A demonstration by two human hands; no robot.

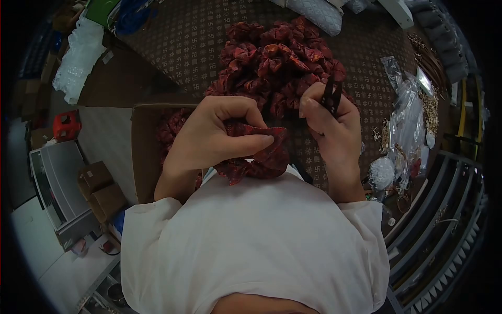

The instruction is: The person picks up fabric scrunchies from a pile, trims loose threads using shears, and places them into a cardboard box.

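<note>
My left hand pinches the edge of a dark red patterned fabric scrunchie between thumb and forefinger. The scrunchie hangs in front of my white shirt, its ring partly covered by the fingers. On the right, my right hand is closed around small black thread snips, with the two narrow arms pointing up and away from the scrunchie. The fingers hide part of the snips. Just beyond both hands, a large heap of similar red scrunchies lies on the brown patterned table cover.
A cardboard box with more red scrunchies stands below my left forearm. Clear plastic bags and gold-coloured pieces lie on the right side. A grey quilted item is at the back. Metal racking stands at the lower right.
</note>
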